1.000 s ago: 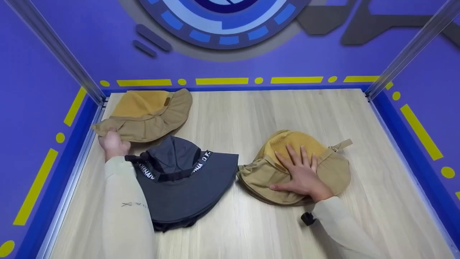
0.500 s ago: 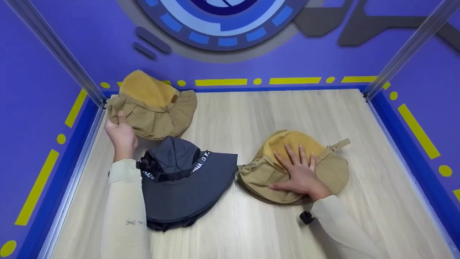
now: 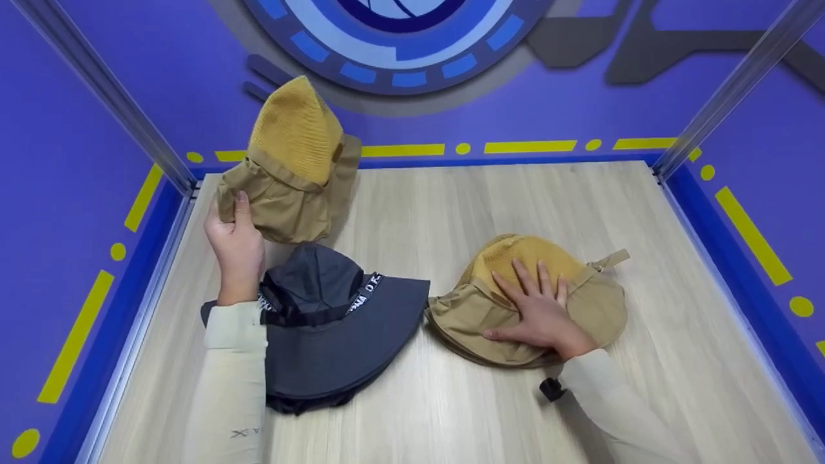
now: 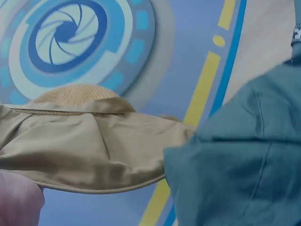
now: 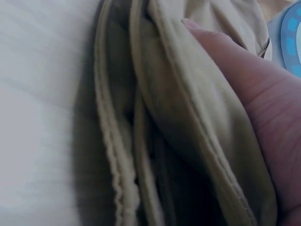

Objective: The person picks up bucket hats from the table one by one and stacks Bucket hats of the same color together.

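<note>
My left hand [image 3: 237, 248] pinches the brim of a bucket hat [image 3: 293, 138] with a yellow knit crown and tan brim. That hat is tilted up at the back left, its crown standing in front of the blue wall. In the left wrist view its tan brim [image 4: 89, 150] stretches out from my fingers. At the right, my right hand [image 3: 538, 316] lies with spread fingers on a second yellow-and-tan hat [image 3: 599, 316]. Several layered brim edges [image 5: 188, 103] show beneath my thumb in the right wrist view.
A dark grey bucket hat [image 3: 348, 348] with a lettered band lies between my arms, partly behind my left sleeve [image 3: 235, 386]. The light wooden table [image 3: 490, 200] is bounded by blue-purple walls [image 3: 412, 122] and metal corner posts [image 3: 728, 90].
My left hand has lifted the yellow-and-tan hat off the table, moving it up and to the right and tilting its crown upright. My right hand stays on the other hat.
</note>
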{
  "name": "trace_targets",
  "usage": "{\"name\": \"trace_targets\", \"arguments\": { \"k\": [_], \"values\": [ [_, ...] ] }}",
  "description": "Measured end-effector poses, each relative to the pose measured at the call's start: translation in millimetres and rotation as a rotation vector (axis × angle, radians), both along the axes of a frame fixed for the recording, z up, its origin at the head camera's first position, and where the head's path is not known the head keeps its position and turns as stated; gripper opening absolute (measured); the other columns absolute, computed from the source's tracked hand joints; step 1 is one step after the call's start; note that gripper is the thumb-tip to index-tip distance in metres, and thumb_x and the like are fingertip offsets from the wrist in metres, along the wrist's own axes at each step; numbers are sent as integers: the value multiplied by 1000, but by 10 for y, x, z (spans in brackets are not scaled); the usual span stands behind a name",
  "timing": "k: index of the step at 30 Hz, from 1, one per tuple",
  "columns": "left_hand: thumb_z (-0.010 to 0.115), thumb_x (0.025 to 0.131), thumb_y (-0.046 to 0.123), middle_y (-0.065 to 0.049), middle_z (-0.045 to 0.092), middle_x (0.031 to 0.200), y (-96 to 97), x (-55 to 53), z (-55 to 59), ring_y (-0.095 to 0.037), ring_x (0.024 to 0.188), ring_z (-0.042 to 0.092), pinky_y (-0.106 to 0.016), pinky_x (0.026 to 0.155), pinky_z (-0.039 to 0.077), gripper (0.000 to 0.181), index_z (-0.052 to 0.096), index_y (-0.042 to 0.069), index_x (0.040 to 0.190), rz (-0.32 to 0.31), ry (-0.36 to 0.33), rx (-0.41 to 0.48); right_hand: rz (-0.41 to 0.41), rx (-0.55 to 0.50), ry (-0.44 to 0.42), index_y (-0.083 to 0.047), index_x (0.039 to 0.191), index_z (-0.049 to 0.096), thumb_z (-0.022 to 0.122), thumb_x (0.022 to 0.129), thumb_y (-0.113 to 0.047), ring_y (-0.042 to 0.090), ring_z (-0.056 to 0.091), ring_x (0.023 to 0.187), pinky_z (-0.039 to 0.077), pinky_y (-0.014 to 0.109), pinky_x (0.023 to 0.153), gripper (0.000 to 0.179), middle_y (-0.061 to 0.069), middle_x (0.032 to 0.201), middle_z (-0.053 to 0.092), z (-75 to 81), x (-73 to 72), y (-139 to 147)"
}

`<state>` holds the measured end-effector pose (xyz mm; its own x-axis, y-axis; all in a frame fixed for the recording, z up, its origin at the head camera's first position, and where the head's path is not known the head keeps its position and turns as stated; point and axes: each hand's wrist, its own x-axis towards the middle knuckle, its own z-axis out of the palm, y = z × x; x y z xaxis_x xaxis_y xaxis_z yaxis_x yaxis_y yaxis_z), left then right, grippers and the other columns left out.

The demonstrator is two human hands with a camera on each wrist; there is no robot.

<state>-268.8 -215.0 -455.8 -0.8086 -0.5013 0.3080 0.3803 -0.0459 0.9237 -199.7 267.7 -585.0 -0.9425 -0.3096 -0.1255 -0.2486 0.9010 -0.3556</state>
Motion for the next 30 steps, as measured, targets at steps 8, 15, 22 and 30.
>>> {"name": "trace_targets", "arguments": {
  "k": [8,15,22,30],
  "values": [
    [55,102,1,-3,73,108,242,142,113,-15,102,68,-28,96,53,18,69,2,114,-32,228,130,3,-92,-80,-34,162,28,72,69,-83,53,-12,155,-12,80,112,114,10,174,4,146,-67,33],
    [59,101,4,-10,72,109,503,319,157,-20,103,72,-33,92,58,16,70,1,113,-286,403,288,-60,-196,-63,-28,161,33,74,78,-72,54,-4,155,-4,80,114,102,14,173,8,305,-95,34],
    [66,97,9,-9,73,111,757,476,187,-21,105,70,-33,94,57,19,72,2,115,-440,476,361,-203,-413,35,-26,163,29,81,80,-60,42,4,159,13,70,122,103,10,174,2,568,-135,-71],
    [61,100,8,-8,73,113,1013,646,165,-19,108,70,-32,98,56,18,69,5,116,-617,495,427,-144,-1533,-210,-11,166,5,70,97,-21,27,9,161,20,40,129,95,10,174,8,884,-104,-322]
  ]
}}
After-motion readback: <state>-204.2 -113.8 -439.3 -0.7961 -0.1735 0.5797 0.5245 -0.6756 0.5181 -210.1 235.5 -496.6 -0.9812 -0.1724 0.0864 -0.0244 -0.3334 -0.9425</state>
